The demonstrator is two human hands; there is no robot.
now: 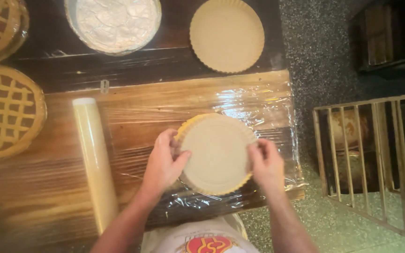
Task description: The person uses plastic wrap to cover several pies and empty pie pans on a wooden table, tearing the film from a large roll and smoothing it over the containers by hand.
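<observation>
The round tart (217, 153) lies face down on a sheet of cling film (258, 112) spread over the wooden tabletop (38, 187), its pale card base up and a yellow fluted rim showing at the near and left edges. The left hand (164, 163) has its fingers (166, 140) closed on the left rim, thumb lying across the card base; the right hand (266, 165) grips the right rim the same way, fingertips curled over the edge. Both forearms come in from the near side, wrists bent slightly inward — a symmetric hold. To do this well, pressure should probably stay even on both sides, on the rim and not the soft edge, with the tart centred on the film so enough margin stays free all round. The film roll (94, 159) lies just left of the sheet. Lattice tarts (5, 112) sit far left; a foil-covered dish (116, 21) and a spare card base (227, 33) lie at the far side.
</observation>
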